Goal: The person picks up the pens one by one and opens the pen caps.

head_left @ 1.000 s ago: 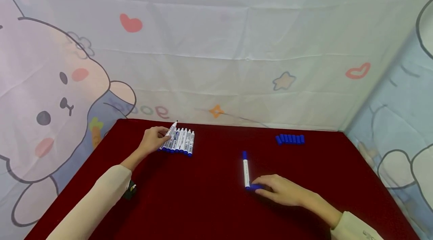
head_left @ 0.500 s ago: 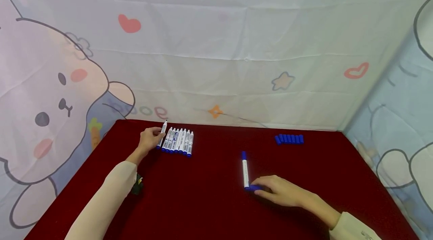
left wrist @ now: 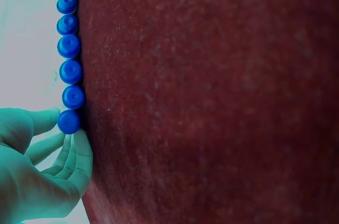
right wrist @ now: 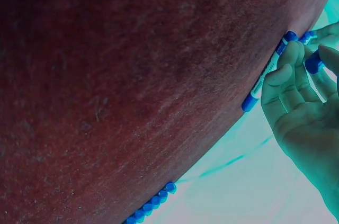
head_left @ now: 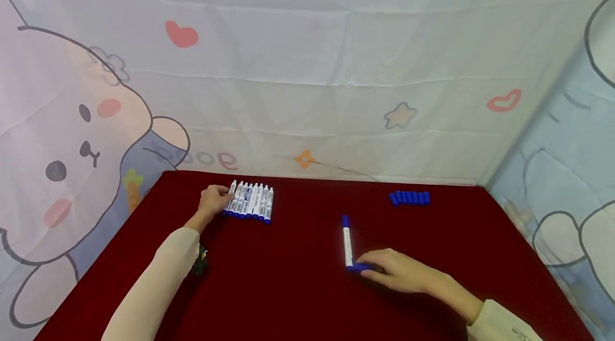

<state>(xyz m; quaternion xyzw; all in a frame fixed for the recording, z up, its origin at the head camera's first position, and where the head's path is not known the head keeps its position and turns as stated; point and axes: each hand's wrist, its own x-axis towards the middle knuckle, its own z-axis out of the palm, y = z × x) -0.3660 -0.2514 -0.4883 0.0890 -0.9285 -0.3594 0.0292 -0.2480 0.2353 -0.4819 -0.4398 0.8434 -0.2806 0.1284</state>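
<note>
My left hand [head_left: 213, 201] is at the left end of a row of uncapped white markers [head_left: 253, 202], lying side by side with blue ends toward me. In the left wrist view, its thumb and fingers pinch the end marker [left wrist: 69, 122], which lies close against its neighbour. My right hand [head_left: 401, 270] rests low at right of centre and pinches a loose blue marker cap [right wrist: 313, 63] between thumb and fingers. Just left of those fingertips a capped marker [head_left: 348, 245] lies on the cloth, its blue cap pointing away from me.
Several blue caps [head_left: 410, 198] stand in a line at the back right of the dark red tablecloth [head_left: 288, 287]. Behind the table hangs a pale printed curtain [head_left: 288, 63]. A small dark device [head_left: 199, 261] sits at my left wrist.
My left hand moved left and lowered the marker, which was tilted up over the row, down beside the leftmost one. My right hand with the cap has stayed put.
</note>
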